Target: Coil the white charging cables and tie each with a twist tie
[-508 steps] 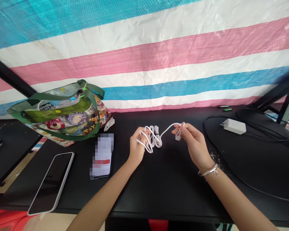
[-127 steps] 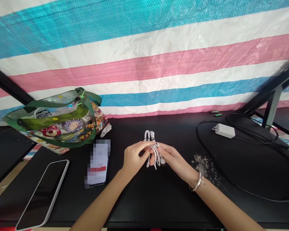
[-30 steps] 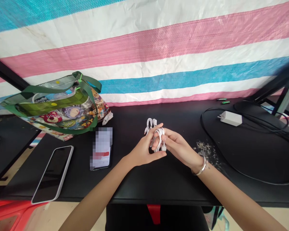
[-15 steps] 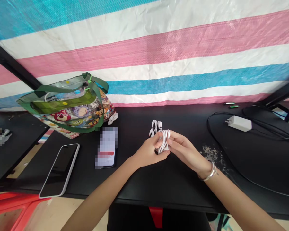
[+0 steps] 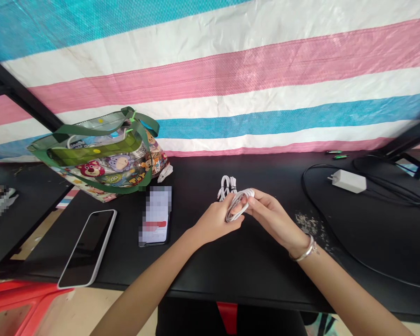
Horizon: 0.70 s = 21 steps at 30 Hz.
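white coil tilted, left hand and right hand grasping it inside table edge

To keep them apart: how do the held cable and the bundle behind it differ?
The left hand and right hand hold the cable; the bundle rests on the table. The cable forms an open coil, the bundle narrow loops. No tie shows on the cable; dark ties bind the bundle. Both are white.

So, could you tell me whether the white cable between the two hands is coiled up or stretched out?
Coiled: the white cable forms several round loops, gathered between both hands.
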Tool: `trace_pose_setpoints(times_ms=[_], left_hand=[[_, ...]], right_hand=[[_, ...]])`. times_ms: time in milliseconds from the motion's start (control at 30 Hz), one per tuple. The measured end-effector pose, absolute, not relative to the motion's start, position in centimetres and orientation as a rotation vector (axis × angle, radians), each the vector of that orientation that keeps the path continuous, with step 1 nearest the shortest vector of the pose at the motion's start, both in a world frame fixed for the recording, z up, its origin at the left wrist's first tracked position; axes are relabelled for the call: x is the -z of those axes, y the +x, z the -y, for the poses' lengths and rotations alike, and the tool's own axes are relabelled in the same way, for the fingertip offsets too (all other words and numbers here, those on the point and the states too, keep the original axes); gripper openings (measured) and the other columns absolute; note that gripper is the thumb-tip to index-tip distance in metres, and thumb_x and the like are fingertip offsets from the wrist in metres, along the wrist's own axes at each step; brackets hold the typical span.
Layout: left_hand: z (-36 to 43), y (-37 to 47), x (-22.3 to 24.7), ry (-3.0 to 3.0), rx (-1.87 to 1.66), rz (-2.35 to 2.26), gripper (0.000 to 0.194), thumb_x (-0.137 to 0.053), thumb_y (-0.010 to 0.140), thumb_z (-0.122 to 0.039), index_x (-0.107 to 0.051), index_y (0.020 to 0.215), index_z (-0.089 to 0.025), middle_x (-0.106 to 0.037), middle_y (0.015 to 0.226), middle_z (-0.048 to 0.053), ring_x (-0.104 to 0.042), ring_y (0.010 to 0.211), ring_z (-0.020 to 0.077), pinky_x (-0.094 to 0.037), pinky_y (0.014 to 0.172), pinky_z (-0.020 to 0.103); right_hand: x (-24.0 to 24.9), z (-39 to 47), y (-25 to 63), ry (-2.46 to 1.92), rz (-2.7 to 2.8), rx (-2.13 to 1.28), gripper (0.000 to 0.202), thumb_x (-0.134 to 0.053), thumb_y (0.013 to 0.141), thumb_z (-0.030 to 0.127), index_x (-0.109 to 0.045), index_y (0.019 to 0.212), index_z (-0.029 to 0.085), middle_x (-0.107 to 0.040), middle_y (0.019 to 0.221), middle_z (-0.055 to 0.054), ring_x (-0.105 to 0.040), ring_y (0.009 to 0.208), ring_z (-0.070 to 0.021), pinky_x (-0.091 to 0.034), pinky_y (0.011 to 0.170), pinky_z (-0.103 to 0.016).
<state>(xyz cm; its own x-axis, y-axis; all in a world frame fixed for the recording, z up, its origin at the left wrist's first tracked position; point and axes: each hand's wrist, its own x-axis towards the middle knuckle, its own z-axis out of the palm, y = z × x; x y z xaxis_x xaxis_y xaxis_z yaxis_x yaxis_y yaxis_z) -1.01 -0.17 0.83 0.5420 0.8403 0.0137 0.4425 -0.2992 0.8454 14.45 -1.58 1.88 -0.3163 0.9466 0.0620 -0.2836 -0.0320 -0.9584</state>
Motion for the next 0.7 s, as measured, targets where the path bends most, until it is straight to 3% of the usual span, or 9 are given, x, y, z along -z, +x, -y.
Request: trace_pose_setpoints(times_ms=[133, 333, 500, 700], left_hand=[[0.00, -1.11, -0.88, 1.946, -0.653, -1.065, 0.032, -0.057, 0.081, -0.027, -0.051, 0.111, -0.019, -0.067, 0.082, 0.001, -0.064, 0.071, 0.0181, -0.046, 0.064, 0.025], [-0.05, -1.17, -0.87, 2.065, -0.627, -1.238, 0.029, -0.057, 0.082, -0.024, -0.053, 0.111, -0.022, -0.069, 0.081, 0.001, -0.065, 0.067, 0.0184, -0.046, 0.062, 0.025], [0.07, -0.91, -0.84, 2.225, -0.466, -1.339, 0.028, -0.056, 0.082, -0.026, -0.056, 0.110, -0.022, -0.070, 0.077, 0.002, -0.068, 0.067, 0.0222, -0.048, 0.062, 0.028], [0.50, -0.59, -0.60, 2.277, -0.416, -1.322, 0.029, -0.060, 0.081, -0.032, -0.057, 0.109, -0.023, -0.070, 0.075, 0.001, -0.068, 0.068, 0.0219, -0.049, 0.064, 0.026]], right_hand=[[-1.71, 1.35, 14.97, -0.927, 1.273, -1.420, 0.034, -0.064, 0.077, 0.055, -0.066, 0.076, 0.020, -0.069, 0.073, -0.002, -0.065, 0.073, -0.0170, -0.052, 0.079, -0.033], [-1.75, 1.00, 15.54, -1.132, 1.427, -1.063, 0.039, -0.066, 0.072, 0.059, -0.057, 0.080, 0.022, -0.067, 0.075, -0.002, -0.065, 0.072, -0.0191, -0.053, 0.073, -0.033], [-1.80, 1.43, 15.36, -1.204, 1.635, -0.800, 0.027, -0.057, 0.082, 0.048, -0.052, 0.090, 0.023, -0.060, 0.060, 0.003, -0.058, 0.052, -0.0152, -0.048, 0.055, -0.028], [-1.34, 1.76, 14.80, -1.291, 1.749, -0.572, 0.021, -0.045, 0.088, 0.037, -0.051, 0.075, 0.023, -0.051, 0.052, 0.004, -0.044, 0.042, -0.0109, -0.037, 0.046, -0.023]])
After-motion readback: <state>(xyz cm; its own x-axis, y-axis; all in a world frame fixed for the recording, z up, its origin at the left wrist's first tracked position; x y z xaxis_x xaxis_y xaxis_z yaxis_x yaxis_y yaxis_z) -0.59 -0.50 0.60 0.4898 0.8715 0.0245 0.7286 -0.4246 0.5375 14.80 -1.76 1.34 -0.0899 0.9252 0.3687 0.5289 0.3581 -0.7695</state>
